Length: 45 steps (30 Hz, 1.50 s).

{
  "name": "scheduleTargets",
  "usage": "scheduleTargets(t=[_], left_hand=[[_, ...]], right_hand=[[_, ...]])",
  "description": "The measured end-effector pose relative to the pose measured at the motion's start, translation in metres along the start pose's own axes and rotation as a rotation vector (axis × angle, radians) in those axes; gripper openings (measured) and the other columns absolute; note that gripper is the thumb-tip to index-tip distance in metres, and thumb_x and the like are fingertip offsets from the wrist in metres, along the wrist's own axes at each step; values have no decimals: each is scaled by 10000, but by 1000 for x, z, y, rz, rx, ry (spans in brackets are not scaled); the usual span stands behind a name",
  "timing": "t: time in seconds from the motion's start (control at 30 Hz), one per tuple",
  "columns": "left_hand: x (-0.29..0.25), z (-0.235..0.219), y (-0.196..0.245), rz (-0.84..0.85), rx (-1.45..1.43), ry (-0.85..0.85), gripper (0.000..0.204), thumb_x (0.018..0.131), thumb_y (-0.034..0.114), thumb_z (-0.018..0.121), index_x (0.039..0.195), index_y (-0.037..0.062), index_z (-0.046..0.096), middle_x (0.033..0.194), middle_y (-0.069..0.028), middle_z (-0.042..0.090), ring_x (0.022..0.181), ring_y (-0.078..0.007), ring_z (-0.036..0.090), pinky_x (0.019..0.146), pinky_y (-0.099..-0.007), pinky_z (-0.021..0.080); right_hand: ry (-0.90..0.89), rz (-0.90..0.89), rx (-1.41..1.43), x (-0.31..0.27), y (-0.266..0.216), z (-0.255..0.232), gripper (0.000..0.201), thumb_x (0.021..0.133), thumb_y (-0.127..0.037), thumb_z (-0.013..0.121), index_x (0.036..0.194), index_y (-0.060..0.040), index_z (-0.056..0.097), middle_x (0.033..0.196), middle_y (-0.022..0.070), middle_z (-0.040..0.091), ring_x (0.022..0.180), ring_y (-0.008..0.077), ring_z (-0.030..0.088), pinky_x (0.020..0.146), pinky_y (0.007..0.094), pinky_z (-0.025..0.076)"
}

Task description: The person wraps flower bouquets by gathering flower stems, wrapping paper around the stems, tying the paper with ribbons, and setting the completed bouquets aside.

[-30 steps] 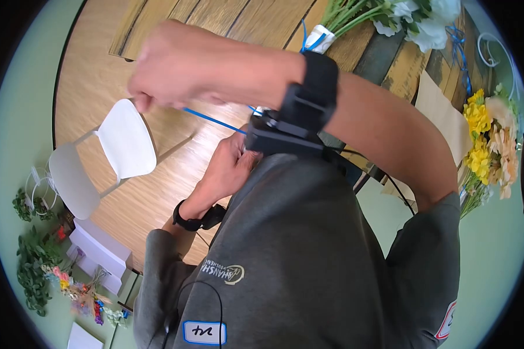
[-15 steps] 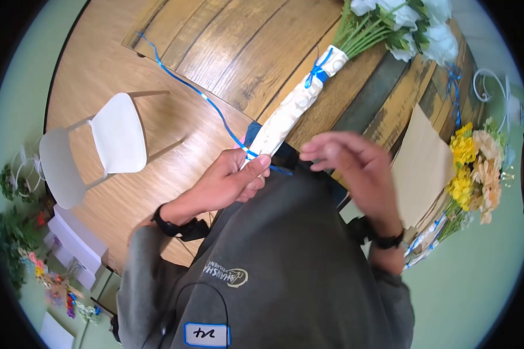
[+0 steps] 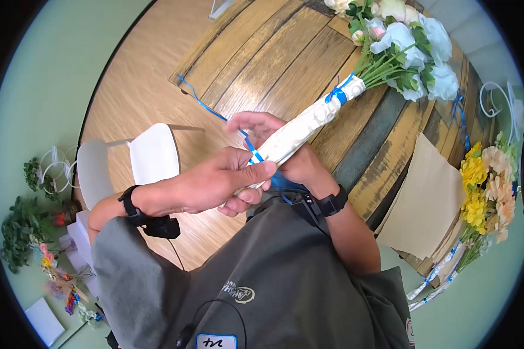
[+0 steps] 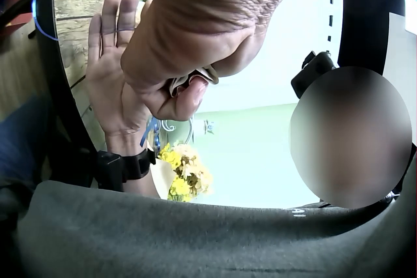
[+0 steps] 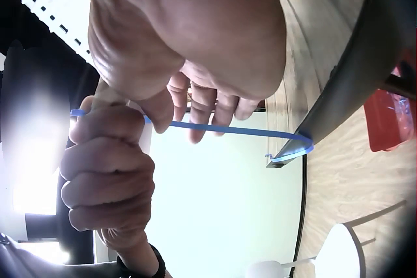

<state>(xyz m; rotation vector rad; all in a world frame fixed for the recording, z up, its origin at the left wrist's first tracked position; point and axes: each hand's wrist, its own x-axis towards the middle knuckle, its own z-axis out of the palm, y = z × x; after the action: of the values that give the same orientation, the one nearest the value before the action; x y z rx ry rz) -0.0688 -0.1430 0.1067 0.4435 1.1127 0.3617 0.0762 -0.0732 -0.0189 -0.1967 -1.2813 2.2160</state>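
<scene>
My left hand [image 3: 221, 177] grips the lower end of a bouquet's stems, wrapped in white patterned paper [image 3: 305, 127]. Its thumb presses along the wrap beside a blue ribbon [image 3: 252, 148] crossing it. Behind the wrap is my right hand [image 3: 300, 166], fingers stretched out; in the left wrist view the right palm [image 4: 114, 95] faces the camera with straight fingers. The ribbon [image 5: 241, 131] runs past the right fingers in the right wrist view and trails off over the table edge. A blue bow [image 3: 336, 95] ties the wrap's upper end, below white flowers [image 3: 413, 52].
The wooden plank table [image 3: 262, 64] lies beneath the bouquet. Brown paper sheets [image 3: 422, 200] and a bouquet of yellow and peach flowers [image 3: 477, 192] lie at the right. A white chair [image 3: 154, 154] stands on the floor at left. More blue ribbon [image 3: 463, 125] lies at the table's far right.
My right hand swung far left over the ribbon, came back right of the wrap, and is now behind it. The left hand keeps its hold; the bouquet shows more fully in view.
</scene>
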Motion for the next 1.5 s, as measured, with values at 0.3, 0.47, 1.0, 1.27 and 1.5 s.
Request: scheduleTargets(t=[0.3, 0.47, 1.0, 1.27, 1.5], left_hand=[[3, -1, 12, 10, 62, -14, 391, 1035, 406, 513, 910, 36, 528, 623, 39, 428, 490, -43, 353, 436, -214, 271], [4, -2, 15, 0, 127, 7, 389, 1039, 417, 498, 917, 49, 526, 618, 51, 376, 495, -46, 319, 442, -218, 259], [25, -9, -7, 180, 454, 198, 347, 1049, 377, 483, 1050, 33, 528, 631, 39, 401, 509, -41, 329, 455, -222, 265], [37, -8, -9, 210, 441, 159, 362, 1042, 344, 514, 1184, 11, 522, 659, 48, 407, 526, -38, 334, 470, -215, 276], [50, -14, -21, 270, 701, 241, 329, 1030, 262, 551, 1216, -6, 511, 722, -7, 542, 614, -63, 499, 548, -227, 401]], right_hand=[[285, 25, -125, -28, -8, 3, 126, 912, -43, 618, 989, 13, 701, 825, 53, 693, 738, 118, 621, 695, 273, 510], [326, 192, 66, -40, -8, 7, 104, 932, -44, 617, 939, 23, 696, 748, 39, 669, 634, 85, 593, 576, 241, 464], [357, 169, -282, -64, -24, 13, 175, 938, -126, 670, 909, 42, 705, 636, -17, 576, 586, 7, 459, 497, 222, 366], [346, 268, -178, -68, -40, 2, 185, 936, -131, 670, 924, 48, 713, 635, -9, 587, 570, 8, 458, 484, 223, 367], [300, 318, -143, -67, -61, -2, 198, 941, -123, 652, 888, 58, 714, 658, 19, 618, 555, 35, 502, 489, 229, 400]])
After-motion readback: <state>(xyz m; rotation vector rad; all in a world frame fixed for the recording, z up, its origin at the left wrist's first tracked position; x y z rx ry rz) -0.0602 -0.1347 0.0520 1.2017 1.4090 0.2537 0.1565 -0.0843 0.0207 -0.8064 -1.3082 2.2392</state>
